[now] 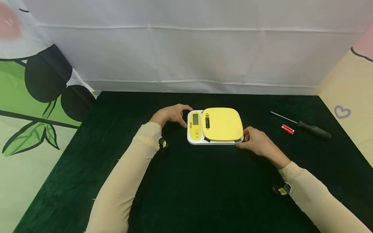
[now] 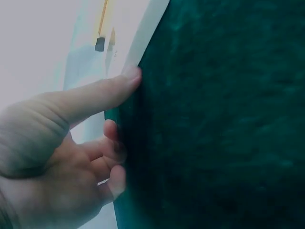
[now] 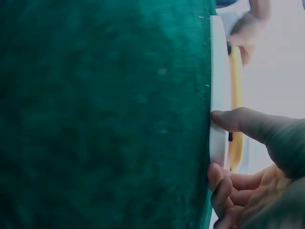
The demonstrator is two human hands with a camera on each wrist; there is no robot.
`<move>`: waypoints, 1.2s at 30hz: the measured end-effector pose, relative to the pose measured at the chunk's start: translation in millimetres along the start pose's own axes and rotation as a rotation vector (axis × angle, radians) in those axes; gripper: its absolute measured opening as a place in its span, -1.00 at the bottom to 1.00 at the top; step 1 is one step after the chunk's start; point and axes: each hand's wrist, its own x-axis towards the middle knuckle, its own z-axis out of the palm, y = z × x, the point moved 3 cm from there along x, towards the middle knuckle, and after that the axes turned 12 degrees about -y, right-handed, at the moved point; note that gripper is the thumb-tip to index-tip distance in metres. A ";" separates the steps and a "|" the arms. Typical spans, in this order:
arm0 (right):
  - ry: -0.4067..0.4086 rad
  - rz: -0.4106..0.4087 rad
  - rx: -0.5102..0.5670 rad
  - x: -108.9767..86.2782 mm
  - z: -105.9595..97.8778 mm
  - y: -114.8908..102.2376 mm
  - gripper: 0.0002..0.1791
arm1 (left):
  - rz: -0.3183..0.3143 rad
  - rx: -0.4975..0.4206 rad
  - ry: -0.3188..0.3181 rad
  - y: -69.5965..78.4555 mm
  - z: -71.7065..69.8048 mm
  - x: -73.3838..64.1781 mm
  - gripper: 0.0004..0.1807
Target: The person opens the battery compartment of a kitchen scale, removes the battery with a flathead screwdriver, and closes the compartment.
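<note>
A kitchen scale with a white base, yellow square platform and small grey display lies flat on the dark green cloth. At its left end is my left hand, thumb and index finger spread about the far left corner. The left wrist view shows that thumb against the white edge; the index fingertip is hidden there. My right hand grips the near right corner. In the right wrist view its thumb presses the white side wall, with the fingers bent round the corner.
To the right lie two small red batteries side by side. Beside them is a screwdriver with a dark handle, its shaft pointing to the far left. A white cloth wall rises behind the table.
</note>
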 end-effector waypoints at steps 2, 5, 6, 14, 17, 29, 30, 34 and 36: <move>0.018 0.015 -0.028 0.3 2.3 -1.3 -0.43 | -0.006 0.003 -0.016 -0.5 -1.1 1.0 -0.08; 0.038 0.007 -0.054 0.3 4.1 -2.8 -0.46 | 0.009 -0.002 -0.026 -3.2 -1.2 0.4 -0.11; 0.044 0.004 -0.061 0.3 4.0 -2.6 -0.46 | 0.019 -0.003 -0.025 -4.2 -1.0 -0.1 -0.13; 0.025 -0.024 -0.120 6.6 -7.4 -0.2 -0.44 | 0.122 -0.017 -0.001 -11.8 8.1 -8.9 -0.24; 0.015 -0.040 -0.148 10.7 -13.3 0.9 -0.46 | 0.145 -0.001 0.018 -14.6 13.1 -12.0 -0.27; 0.017 -0.051 -0.166 23.3 -29.8 6.8 -0.53 | 0.185 0.057 0.054 -20.8 31.5 -26.2 -0.47; 0.018 -0.049 -0.166 24.2 -30.9 6.8 -0.53 | 0.188 0.060 0.056 -20.7 33.2 -27.8 -0.48; 0.019 -0.037 -0.173 29.1 -35.3 6.6 -0.54 | 0.194 0.079 0.065 -19.4 39.8 -33.8 -0.50; 0.016 -0.031 -0.180 31.9 -37.4 7.0 -0.54 | 0.195 0.092 0.068 -17.6 42.9 -36.7 -0.51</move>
